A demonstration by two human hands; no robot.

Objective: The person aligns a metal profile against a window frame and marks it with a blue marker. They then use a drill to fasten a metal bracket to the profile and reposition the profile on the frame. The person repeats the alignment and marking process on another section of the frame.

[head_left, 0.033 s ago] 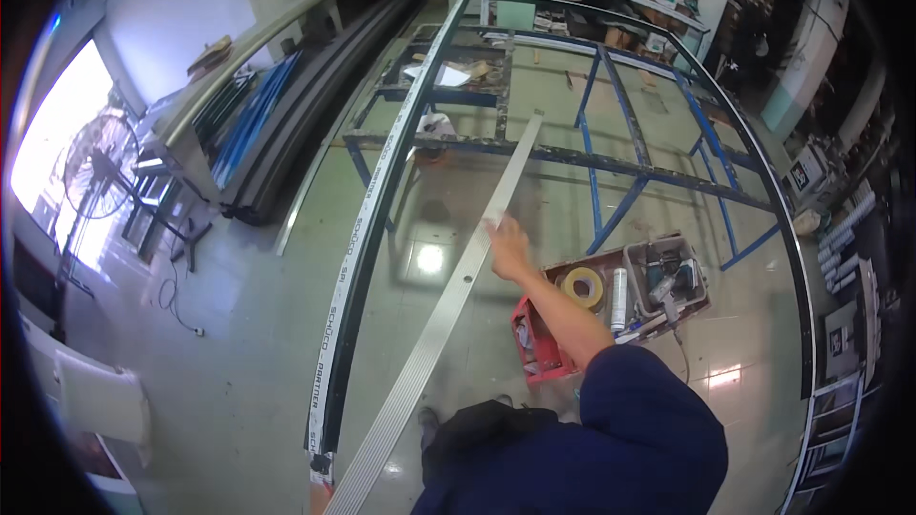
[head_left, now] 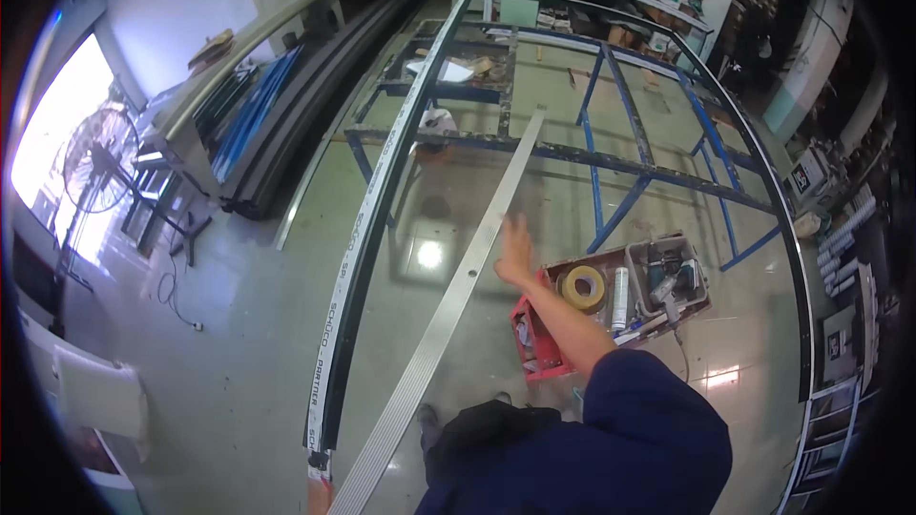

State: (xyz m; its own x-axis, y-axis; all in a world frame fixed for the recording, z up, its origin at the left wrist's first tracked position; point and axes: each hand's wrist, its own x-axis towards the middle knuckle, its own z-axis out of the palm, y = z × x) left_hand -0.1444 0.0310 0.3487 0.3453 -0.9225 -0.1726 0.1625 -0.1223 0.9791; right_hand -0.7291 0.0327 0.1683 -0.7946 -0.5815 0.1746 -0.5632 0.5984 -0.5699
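1. A worker in a dark blue sleeve stretches the right hand (head_left: 516, 250) out over a long silver metal strip (head_left: 458, 296) in a workshop; the fingers (head_left: 520, 229) are spread and straight, clamped on nothing.
2. The hand appears to hover just beside the strip's right edge, though the wide lens makes it hard to tell whether the fingertips touch it.
3. The strip runs on a slant from the lower edge of the view, near the worker's body, up to a blue steel stand (head_left: 611, 157), where its far end rests on a crossbar.
4. To its left, a long dark frame rail (head_left: 367, 257) with a white printed film lies almost parallel, and curves on across the top of the stand.
5. Just right of the forearm, a red crate (head_left: 534, 348) and a grey tray (head_left: 668, 277) sit on the glossy floor (head_left: 239, 353), holding a roll of yellow tape (head_left: 581, 286), a white tube and hand tools.
6. The left hand is out of sight.
7. A fan (head_left: 100, 167) stands by the bright window at far left.
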